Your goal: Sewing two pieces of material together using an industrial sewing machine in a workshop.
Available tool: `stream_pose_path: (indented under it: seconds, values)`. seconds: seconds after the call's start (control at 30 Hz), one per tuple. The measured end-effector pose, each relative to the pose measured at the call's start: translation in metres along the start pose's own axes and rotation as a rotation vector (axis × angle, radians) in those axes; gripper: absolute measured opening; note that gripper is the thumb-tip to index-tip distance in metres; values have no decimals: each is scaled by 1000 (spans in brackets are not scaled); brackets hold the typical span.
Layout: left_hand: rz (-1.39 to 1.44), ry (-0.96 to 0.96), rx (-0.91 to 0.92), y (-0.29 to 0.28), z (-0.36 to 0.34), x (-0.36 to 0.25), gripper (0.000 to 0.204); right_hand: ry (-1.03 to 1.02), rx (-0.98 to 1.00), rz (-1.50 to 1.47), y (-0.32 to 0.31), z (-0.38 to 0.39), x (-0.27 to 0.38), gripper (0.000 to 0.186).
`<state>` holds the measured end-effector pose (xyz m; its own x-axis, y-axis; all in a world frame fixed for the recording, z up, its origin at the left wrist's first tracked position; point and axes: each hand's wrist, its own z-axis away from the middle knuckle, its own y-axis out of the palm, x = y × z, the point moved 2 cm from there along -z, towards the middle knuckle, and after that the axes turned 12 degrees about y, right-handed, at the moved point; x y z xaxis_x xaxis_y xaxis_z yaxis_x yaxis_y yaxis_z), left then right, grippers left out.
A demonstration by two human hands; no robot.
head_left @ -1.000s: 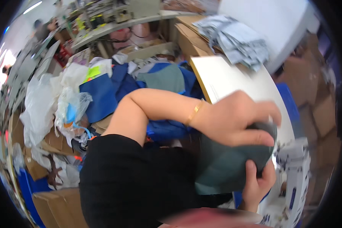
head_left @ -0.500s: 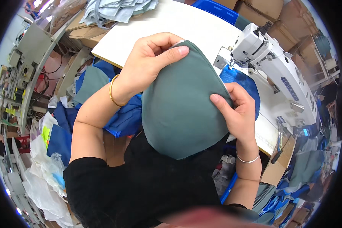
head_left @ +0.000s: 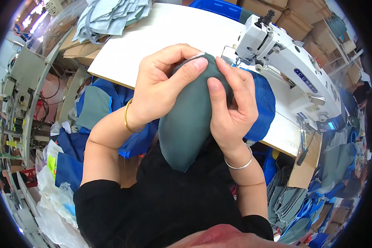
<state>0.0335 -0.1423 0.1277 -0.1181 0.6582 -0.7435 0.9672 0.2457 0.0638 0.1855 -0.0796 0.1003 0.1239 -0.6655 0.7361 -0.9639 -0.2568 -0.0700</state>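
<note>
A dark grey-green fabric piece is folded narrow between my hands, above my lap. My left hand pinches its top edge with thumb and fingers, a bit of light material showing there. My right hand is closed on the piece's right side, fingertips near the top. Just beyond, a white sewing machine stands on a white table, with blue mesh material lying under its needle area.
Pale fabric pieces are stacked at the table's back left. A blue bin and cardboard boxes stand behind. Blue and grey fabrics and plastic bags pile up leftward. Grey pieces lie stacked at lower right.
The green piece went from a moving, blurred hold to being spread flat half a second ago. Now it is folded narrower, and my right hand has moved left and up, close to my left.
</note>
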Motion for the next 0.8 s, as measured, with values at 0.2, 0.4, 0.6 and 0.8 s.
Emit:
stream_pose_path:
  seconds: [0.2, 0.4, 0.6, 0.8]
  values:
    - [107, 80, 29, 1, 1, 0, 11, -52, -47, -15, 3, 1, 6, 40]
    - [87, 255, 81, -7, -4, 1, 10, -35, -41, -78, 12, -6, 10, 30]
    - [35, 291, 161, -17, -14, -5, 14, 64, 70, -201, 11, -12, 11, 21]
    - [42, 308, 272, -21, -20, -9, 18, 37, 168, -219, 7, -12, 10, 19]
